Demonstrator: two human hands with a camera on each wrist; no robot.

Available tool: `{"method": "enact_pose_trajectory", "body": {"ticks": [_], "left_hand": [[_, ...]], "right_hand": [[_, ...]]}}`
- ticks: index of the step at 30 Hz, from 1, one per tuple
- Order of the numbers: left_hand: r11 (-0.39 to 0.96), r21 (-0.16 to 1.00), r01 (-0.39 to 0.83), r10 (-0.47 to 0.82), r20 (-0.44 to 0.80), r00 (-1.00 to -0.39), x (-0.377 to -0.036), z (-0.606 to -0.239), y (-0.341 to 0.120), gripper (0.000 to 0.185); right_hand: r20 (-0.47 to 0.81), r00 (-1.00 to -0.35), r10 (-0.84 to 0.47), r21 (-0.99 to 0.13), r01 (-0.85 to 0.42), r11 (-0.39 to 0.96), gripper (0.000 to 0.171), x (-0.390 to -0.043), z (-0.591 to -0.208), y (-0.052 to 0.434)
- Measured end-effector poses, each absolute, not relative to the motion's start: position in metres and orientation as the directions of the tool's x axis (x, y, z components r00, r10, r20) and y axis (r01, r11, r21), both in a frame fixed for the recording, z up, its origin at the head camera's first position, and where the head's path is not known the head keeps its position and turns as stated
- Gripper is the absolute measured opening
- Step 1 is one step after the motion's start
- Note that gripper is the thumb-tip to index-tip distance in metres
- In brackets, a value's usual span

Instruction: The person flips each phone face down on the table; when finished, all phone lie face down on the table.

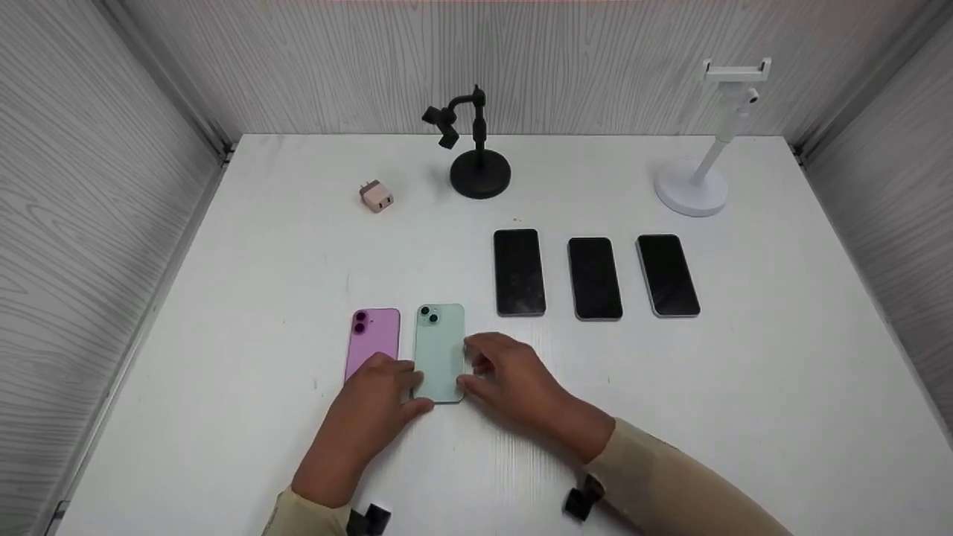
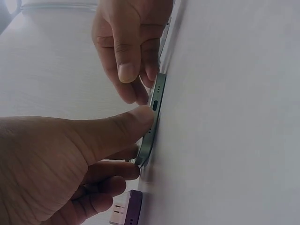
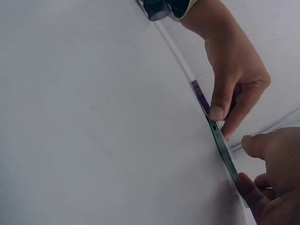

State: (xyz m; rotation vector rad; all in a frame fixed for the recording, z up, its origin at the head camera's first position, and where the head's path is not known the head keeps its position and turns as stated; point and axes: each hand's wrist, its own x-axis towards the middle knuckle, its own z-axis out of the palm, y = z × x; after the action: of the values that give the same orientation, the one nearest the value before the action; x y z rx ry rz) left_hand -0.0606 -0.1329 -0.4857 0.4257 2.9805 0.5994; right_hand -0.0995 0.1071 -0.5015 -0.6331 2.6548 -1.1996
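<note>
Head view shows us both hands at the pale green smartphone, lying back-up on the white tabletop just beside a flat purple smartphone. Our left hand pinches its near left corner with thumb and curled fingers. Our right hand pinches its right edge, thumb at the near corner. Three black-screened phones lie well apart.

Left hand and right hand low, close together, fingers curled, each grip pinching.
</note>
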Motion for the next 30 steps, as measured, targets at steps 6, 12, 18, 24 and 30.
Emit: {"method": "enact_pose_trajectory", "body": {"ticks": [6, 12, 18, 24, 30], "left_hand": [[0.885, 0.381, 0.267, 0.292, -0.008, -0.956, -0.062, -0.487, -0.132, 0.037], [0.884, 0.378, 0.274, 0.297, -0.003, -0.955, -0.061, -0.486, -0.133, 0.036], [0.882, 0.381, 0.278, 0.301, 0.000, -0.954, -0.061, -0.486, -0.132, 0.036], [0.882, 0.381, 0.278, 0.301, -0.001, -0.954, -0.061, -0.485, -0.132, 0.037], [0.880, 0.371, 0.296, 0.314, 0.011, -0.949, -0.060, -0.485, -0.132, 0.036]], "right_hand": [[0.114, -0.913, -0.391, -0.590, -0.379, 0.713, 0.056, -0.138, -0.490, 0.129], [0.045, -0.932, -0.360, -0.454, -0.340, 0.823, 0.059, -0.166, -0.485, 0.146], [-0.001, -0.923, -0.386, -0.294, -0.369, 0.882, 0.055, -0.169, -0.489, 0.152], [0.016, -0.925, -0.381, -0.285, -0.369, 0.885, 0.053, -0.161, -0.490, 0.152], [0.014, -0.921, -0.390, -0.317, -0.374, 0.871, 0.055, -0.147, -0.490, 0.156]]}}
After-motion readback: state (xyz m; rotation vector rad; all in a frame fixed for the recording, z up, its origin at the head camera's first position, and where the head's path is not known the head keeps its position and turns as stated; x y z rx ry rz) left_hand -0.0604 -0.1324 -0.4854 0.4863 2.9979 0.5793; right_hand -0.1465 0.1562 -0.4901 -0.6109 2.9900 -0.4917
